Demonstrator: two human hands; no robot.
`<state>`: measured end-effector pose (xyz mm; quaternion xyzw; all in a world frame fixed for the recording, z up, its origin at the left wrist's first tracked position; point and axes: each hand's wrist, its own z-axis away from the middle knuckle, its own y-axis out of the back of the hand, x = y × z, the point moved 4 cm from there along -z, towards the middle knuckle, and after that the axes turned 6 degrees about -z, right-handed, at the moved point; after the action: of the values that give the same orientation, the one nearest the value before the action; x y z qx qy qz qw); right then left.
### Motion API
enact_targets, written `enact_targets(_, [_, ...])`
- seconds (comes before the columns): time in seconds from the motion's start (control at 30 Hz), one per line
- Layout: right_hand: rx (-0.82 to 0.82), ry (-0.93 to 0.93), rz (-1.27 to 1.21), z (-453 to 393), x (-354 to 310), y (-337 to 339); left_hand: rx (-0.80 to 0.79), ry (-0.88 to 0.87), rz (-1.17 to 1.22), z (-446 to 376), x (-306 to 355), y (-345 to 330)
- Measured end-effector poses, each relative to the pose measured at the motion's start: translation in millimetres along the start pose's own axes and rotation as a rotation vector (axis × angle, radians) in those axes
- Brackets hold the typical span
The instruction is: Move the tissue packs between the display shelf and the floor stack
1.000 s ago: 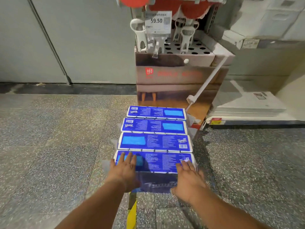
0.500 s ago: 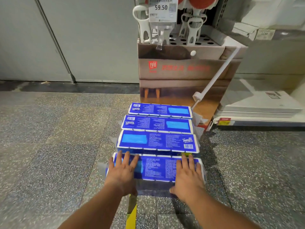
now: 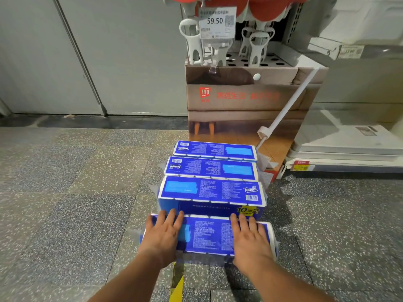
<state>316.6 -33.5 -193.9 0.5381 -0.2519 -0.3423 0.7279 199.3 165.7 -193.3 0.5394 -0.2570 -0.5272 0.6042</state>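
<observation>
Since the earlier frames the nearest tissue pack (image 3: 209,236) sits lower and closer in frame, with a gap of the third pack's front face now showing above it; both hands have ridden along on top.

Largest first: speckled tile floor (image 3: 65,203) fills the lower frame. Cardboard display stand (image 3: 237,101) centre-top, holding white-handled items with a 59.50 price tag (image 3: 217,21); white pole (image 3: 290,105) leans on its right side. Low shelf base (image 3: 344,149) at right.

Four blue Tempo packs run in a row from the stand toward the bottom centre: far pack (image 3: 214,150), second pack (image 3: 211,168), third pack (image 3: 212,190), then the nearest one.

Left hand (image 3: 162,234) lies flat on its left end, right hand (image 3: 250,236) on its right end. Fingers spread, pressing down and over the far edge; thumbs hidden, so can't tell if there's a true pinch.

Risks, my read: slick film plus palm-only contact means the pack could slip or sag mid-lift. Dragging could snag the loose wrap ends (image 3: 271,162) by the row. The pole could be knocked over.
</observation>
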Motion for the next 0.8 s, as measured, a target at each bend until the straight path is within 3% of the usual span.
enact_targets(0.2, [0.056, 0.056, 0.015, 2, 1, 30, 0.013, 0.000, 0.034, 1, -11, 15])
enact_targets(0.33, [0.062, 0.058, -0.004, 24, 0, 80, 0.029, -0.010, 0.053, 22, -27, 63])
enact_targets(0.5, [0.022, 0.075, -0.012, 77, -1, 199, 0.007, -0.030, 0.036, 73, -61, 175])
enact_targets(0.8, [0.075, 0.091, -0.036, 191, -16, 491, 0.055, -0.065, 0.094, 191, -150, 456])
